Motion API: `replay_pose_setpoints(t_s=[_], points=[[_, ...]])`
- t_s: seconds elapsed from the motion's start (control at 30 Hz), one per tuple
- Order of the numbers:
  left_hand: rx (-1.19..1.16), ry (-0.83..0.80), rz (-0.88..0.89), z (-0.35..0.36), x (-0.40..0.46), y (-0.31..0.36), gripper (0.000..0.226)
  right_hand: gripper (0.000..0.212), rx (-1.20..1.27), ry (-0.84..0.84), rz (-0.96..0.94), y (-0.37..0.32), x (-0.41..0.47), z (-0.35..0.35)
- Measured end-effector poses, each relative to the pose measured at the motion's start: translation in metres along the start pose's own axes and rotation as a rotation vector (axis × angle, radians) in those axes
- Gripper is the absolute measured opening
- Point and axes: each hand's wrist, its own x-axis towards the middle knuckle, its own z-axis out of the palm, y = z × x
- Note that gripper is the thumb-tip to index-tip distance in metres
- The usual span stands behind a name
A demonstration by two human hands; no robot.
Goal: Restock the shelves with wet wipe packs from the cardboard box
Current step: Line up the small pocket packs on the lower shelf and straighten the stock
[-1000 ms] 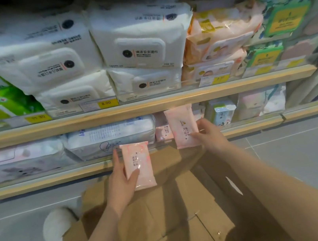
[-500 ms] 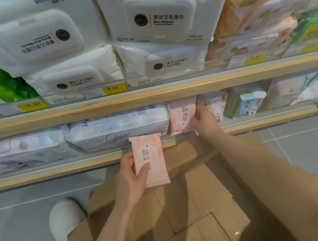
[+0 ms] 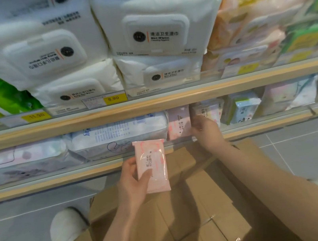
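Two pink wet wipe packs are in play in the head view. One pack (image 3: 153, 164) sits in the left hand (image 3: 131, 184), held upright above the cardboard box (image 3: 189, 209), thumb across its face, fingers behind. It looks light, soft and glossy, likely slippery, so gripping across the flat faces suits it best. Another pack (image 3: 179, 122) stands on the lower shelf (image 3: 59, 182); the right hand (image 3: 206, 132), arm stretched forward, touches its right edge, though whether the fingers pinch or merely press it I cannot tell.
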Motion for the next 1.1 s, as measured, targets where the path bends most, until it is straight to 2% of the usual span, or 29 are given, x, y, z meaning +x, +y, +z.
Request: replay_pose_setpoints(t_s=[0.07,0.17,0.27,0.33,0.43,0.47,0.6,0.67,0.9,1.1], points=[[-0.026,-0.015,0.015,0.002,-0.003,0.013,0.034,0.040,0.036,-0.063,-0.070,-0.006,-0.024,-0.016],[-0.091,-0.075,0.058,0.013,-0.009,0.034,0.030,0.035,0.081,-0.303,-0.169,-0.017,-0.061,-0.032],[-0.152,-0.125,0.095,0.027,-0.016,0.053,0.029,0.029,0.369,-0.458,-0.071,-0.015,-0.079,-0.032],[-0.167,-0.137,0.125,0.035,-0.020,0.063,0.027,0.030,0.458,-0.441,-0.002,-0.014,-0.082,-0.035],[-0.059,-0.122,0.241,0.036,-0.020,0.066,0.021,0.025,0.388,-0.331,-0.058,-0.013,-0.080,-0.048],[0.056,-0.138,0.276,0.033,-0.017,0.062,0.022,0.023,0.339,-0.274,-0.089,-0.013,-0.078,-0.054],[0.796,-0.334,0.394,0.023,-0.004,0.027,0.051,0.016,0.224,-0.133,-0.173,-0.015,-0.061,-0.075],[0.955,-0.395,0.394,0.026,-0.003,0.010,0.055,0.017,0.156,-0.081,-0.204,-0.014,-0.047,-0.076],[0.980,-0.306,0.503,0.031,0.001,-0.006,0.053,0.016,0.097,-0.055,-0.143,-0.007,0.001,-0.039],[0.988,-0.274,0.548,0.033,0.006,-0.012,0.053,0.015,-0.036,-0.051,-0.010,0.002,0.029,0.003]])
